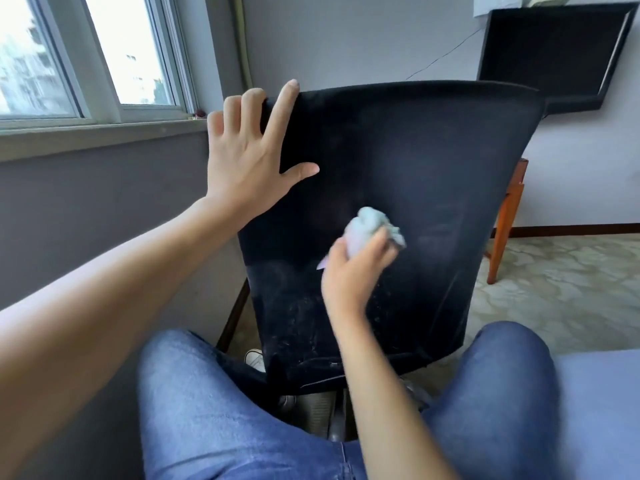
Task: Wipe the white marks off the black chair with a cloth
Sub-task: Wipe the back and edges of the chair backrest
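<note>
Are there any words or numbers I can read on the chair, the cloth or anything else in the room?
None can be read.
black chair: no label or brand shows, only faint white marks low down.
cloth gripped by the right hand: plain, blurred.
Paper on the wall: mostly cut off, nothing legible.

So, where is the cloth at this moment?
In the head view the cloth is bunched in the right hand, against the middle of the black chair back.

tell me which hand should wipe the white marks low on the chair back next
Right. The right hand already grips the cloth just above the white marks; the left hand lies flat, steadying the black chair.
</note>
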Available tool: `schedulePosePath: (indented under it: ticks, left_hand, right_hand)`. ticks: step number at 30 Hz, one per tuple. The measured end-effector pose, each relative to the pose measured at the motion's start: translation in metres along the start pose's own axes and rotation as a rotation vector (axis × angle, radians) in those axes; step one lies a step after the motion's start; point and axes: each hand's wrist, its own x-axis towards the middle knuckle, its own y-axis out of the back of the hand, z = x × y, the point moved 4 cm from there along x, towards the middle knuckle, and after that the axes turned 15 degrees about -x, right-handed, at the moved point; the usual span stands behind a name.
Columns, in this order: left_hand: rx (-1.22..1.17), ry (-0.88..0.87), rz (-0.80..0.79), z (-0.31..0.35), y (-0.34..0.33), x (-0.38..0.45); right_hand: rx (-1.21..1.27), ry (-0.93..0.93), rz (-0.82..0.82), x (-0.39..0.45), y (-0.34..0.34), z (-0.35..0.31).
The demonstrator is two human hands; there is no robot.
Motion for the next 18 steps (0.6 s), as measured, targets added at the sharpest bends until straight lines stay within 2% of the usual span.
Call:
schedulePosePath:
  ticks: [2, 4, 6, 7, 9, 13, 15, 18]
  left_hand:
    - [-0.010, 0.003, -0.006, 0.000, 0.001, 0.000]
    - [-0.016, 0.008, -0.001, -0.003, 0.002, -0.001]
    - [-0.034, 0.012, -0.008, -0.007, 0.002, -0.004]
    - [-0.044, 0.014, -0.011, -0.008, 0.002, -0.004]
    - [-0.054, 0.022, -0.017, -0.009, 0.003, -0.004]
    - [-0.073, 0.020, -0.015, -0.008, 0.004, -0.003]
    - [-0.061, 0.015, -0.013, -0.008, 0.003, -0.003]
    - [-0.061, 0.022, -0.023, -0.007, 0.001, -0.001]
  right_hand:
    - [-0.066, 0.217, -0.106, -0.049, -0.018, -0.020]
    - [-0.090, 0.389, -0.289, -0.081, -0.030, -0.025]
    - [-0.048, 0.349, -0.429, -0.084, -0.027, -0.017]
    - [-0.006, 0.271, -0.433, -0.074, -0.020, -0.012]
    - [0.034, 0.121, -0.300, -0.039, 0.007, -0.006]
    - [-0.059, -0.171, 0.097, 0.060, 0.079, 0.036]
    - [-0.087, -0.287, 0.181, 0.101, 0.108, 0.065]
    - [-0.074, -0.376, 0.153, 0.133, 0.114, 0.083]
